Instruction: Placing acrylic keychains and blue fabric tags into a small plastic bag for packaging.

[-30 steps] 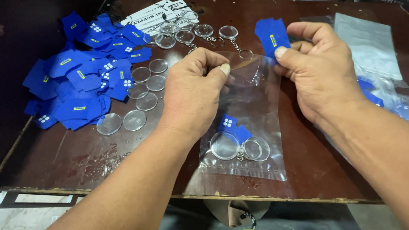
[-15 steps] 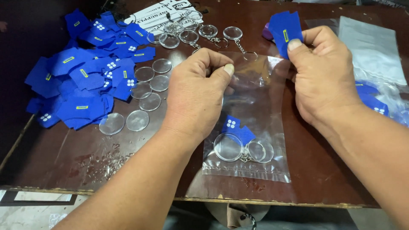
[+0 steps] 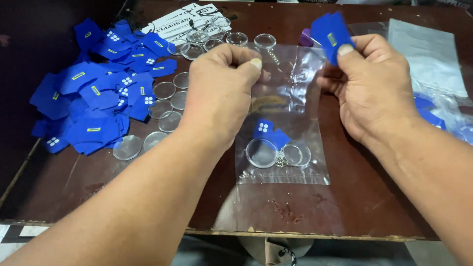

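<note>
The left hand (image 3: 221, 93) and right hand (image 3: 367, 83) hold the top of a clear bag (image 3: 283, 133) between them, above the middle of the worktop (image 3: 374, 207). The left hand is closed, pinching the bag's upper left edge between thumb and fingers. The right hand grips the upper right edge and also clamps a small stack of blue cards (image 3: 331, 32) under its thumb. The bag hangs toward the near edge, its bottom lying on the worktop. Inside, at the bottom, sit clear discs (image 3: 261, 152) with a short chain, and a folded blue card (image 3: 268, 133) just above them, touching.

Toward the left edge lies a heap of blue cards (image 3: 93, 98), and beside it, nearer the middle, loose clear discs (image 3: 162, 108) spread flat. At the far edge are clear keyrings (image 3: 236, 38) lying on a printed white sheet (image 3: 180, 22). Near the far right corner lies a stack of empty bags (image 3: 423, 49), and filled bags (image 3: 443, 118) sit at the right edge.
</note>
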